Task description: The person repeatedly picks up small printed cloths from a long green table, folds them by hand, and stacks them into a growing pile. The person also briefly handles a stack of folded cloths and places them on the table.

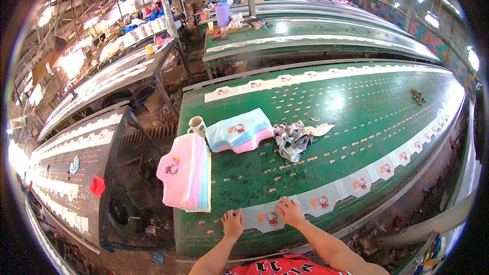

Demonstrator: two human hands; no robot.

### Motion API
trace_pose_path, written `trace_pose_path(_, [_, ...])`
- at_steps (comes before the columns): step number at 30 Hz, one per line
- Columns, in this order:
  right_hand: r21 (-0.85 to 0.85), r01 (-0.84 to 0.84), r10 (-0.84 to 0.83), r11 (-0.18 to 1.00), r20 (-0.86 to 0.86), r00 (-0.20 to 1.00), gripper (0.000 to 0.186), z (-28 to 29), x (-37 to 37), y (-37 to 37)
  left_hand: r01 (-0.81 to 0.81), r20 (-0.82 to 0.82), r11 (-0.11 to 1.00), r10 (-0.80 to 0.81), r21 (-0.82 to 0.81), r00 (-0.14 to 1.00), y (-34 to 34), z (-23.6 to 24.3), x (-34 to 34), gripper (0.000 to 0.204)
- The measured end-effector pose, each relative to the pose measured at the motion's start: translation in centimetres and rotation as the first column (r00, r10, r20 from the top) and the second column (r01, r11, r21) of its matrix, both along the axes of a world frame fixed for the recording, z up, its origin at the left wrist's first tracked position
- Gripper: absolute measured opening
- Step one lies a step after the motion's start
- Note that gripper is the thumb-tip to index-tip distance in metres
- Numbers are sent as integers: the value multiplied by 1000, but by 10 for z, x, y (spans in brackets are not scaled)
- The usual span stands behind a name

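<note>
My left hand [233,222] lies flat with fingers spread on the left end of a white fabric piece [266,218] that carries a small cartoon cat print. My right hand [291,211] presses flat on the right part of the same piece. The piece lies at the near edge of a long green printing table [305,132], first in a row of similar printed white pieces [359,183] running along that edge. Neither hand grips anything.
A pink and blue stack of printed fabric [184,171] sits at the table's left end, another folded stack [239,131] behind it beside a white mug [197,125]. A crumpled rag [294,138] lies mid-table. Parallel long tables [316,38] stand beyond and to the left [76,147].
</note>
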State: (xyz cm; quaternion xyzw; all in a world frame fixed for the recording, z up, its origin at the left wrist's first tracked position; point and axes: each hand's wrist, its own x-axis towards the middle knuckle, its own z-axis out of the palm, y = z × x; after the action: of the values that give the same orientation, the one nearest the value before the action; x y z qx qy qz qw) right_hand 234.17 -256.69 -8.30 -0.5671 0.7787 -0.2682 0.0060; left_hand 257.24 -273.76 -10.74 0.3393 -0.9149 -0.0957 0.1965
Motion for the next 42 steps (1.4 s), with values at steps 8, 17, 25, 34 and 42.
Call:
trace_pose_path(8, [-61, 20, -24, 998, -70, 997, 26, -3, 0, -1, -32, 0, 999, 32, 41, 999, -2, 1, -5, 33])
trace_pose_path(17, [-37, 36, -37, 999, -36, 999, 25, -2, 1, -1, -40, 1, 998, 40, 45, 999, -1, 5, -6, 34])
trace_pose_path(25, [-133, 37, -50, 990, -89, 995, 22, 3, 2, -3, -37, -5, 998, 38, 47, 999, 0, 7, -5, 32])
trace_pose_path(34, [-115, 27, -38, 993, -89, 995, 21, 4, 0, -4, -51, -14, 999, 51, -14, 999, -3, 10, -9, 29])
trace_pose_path(42, [-117, 26, -34, 993, -65, 997, 25, -2, 1, -2, -49, -28, 998, 50, 26, 998, 0, 4, -6, 32])
